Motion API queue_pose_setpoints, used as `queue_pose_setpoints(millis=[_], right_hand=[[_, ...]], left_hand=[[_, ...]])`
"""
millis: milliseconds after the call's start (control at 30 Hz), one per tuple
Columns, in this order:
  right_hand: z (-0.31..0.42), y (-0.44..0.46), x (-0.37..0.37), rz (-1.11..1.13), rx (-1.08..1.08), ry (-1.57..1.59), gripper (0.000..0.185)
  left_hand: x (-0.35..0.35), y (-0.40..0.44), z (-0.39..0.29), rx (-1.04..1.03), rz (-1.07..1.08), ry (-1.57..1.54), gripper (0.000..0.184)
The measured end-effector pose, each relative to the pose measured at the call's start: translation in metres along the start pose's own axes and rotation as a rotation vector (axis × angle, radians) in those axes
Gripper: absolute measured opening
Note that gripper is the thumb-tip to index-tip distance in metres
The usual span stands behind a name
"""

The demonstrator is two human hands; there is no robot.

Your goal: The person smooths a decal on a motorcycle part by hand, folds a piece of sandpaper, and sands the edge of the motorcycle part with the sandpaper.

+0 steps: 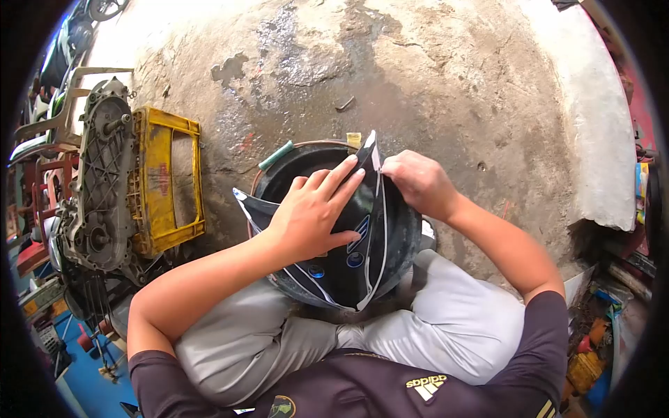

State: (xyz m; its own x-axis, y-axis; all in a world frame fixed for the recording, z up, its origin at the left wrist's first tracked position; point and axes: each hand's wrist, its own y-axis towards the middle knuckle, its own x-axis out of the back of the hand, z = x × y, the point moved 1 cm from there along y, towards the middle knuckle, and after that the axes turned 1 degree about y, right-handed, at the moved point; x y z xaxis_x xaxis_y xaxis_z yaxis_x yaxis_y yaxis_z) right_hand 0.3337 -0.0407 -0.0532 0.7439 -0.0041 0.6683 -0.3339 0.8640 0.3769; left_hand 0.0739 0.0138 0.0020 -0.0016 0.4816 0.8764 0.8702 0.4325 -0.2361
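A glossy black panel, which looks like a motorcycle fairing piece [357, 275], lies across the top of a black bucket [406, 254] between my knees. White strips run along its edges up to a pointed tip, and it bears a few badges or stickers. My left hand [310, 216] rests on the panel with fingers stretched out and spread. Beside the upper right edge, near the tip, my right hand [421, 184] is closed, thumb and fingertips pinched together. Whatever those fingertips hold is too small to make out.
To the left stand a yellow plastic crate [143, 188] and a metal engine casing [104, 181]. A teal-gripped bucket handle [277, 155] curves over the bucket's far rim. Wet patches mark the concrete floor [474, 90]. A raised concrete ledge [603, 125] and assorted clutter line the right.
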Motion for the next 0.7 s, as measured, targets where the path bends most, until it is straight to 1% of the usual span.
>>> queue_pose_setpoints(millis=[100,133,200,233,267,400,433,500,533,567,633,667,700], right_hand=[[0.008,0.001,-0.002,-0.030,0.001,0.005,0.028],[0.012,0.002,-0.003,-0.009,0.027,0.001,0.028],[0.006,-0.001,-0.005,-0.007,0.018,-0.004,0.027],[0.002,-0.003,-0.004,-0.003,0.012,-0.006,0.027],[-0.004,-0.002,0.000,-0.012,-0.040,0.004,0.027],[0.010,0.006,-0.001,-0.050,0.053,0.038,0.022],[0.011,0.003,0.000,-0.051,0.049,0.037,0.022],[0.002,-0.003,0.000,-0.053,-0.058,0.001,0.023],[-0.007,-0.003,0.001,-0.108,-0.165,-0.030,0.021],[-0.009,-0.007,0.000,-0.108,-0.166,-0.030,0.021],[0.002,0.001,0.004,-0.107,-0.129,0.000,0.018],[0.006,0.002,-0.006,-0.117,-0.079,0.080,0.020],[0.013,0.008,-0.007,-0.044,0.015,0.026,0.023]], left_hand=[[0.001,0.001,0.001,-0.026,-0.030,-0.002,0.104],[0.000,0.001,0.001,-0.020,-0.029,-0.001,0.104],[-0.001,0.000,0.000,-0.016,-0.027,-0.002,0.104],[-0.002,0.000,0.001,-0.011,-0.033,0.004,0.104],[-0.003,-0.001,0.000,-0.012,-0.035,0.004,0.104],[-0.001,-0.001,0.000,-0.012,-0.038,0.022,0.104],[-0.003,-0.002,-0.001,-0.016,-0.035,0.021,0.104],[-0.005,-0.001,0.000,-0.039,-0.087,0.064,0.104],[-0.005,-0.001,0.000,-0.041,-0.082,0.082,0.104],[-0.005,-0.001,0.000,-0.041,-0.081,0.082,0.104],[-0.005,-0.001,0.001,-0.041,-0.082,0.083,0.104],[-0.006,-0.001,0.001,-0.040,-0.075,0.078,0.104],[-0.007,0.000,0.002,-0.039,-0.076,0.062,0.104]])
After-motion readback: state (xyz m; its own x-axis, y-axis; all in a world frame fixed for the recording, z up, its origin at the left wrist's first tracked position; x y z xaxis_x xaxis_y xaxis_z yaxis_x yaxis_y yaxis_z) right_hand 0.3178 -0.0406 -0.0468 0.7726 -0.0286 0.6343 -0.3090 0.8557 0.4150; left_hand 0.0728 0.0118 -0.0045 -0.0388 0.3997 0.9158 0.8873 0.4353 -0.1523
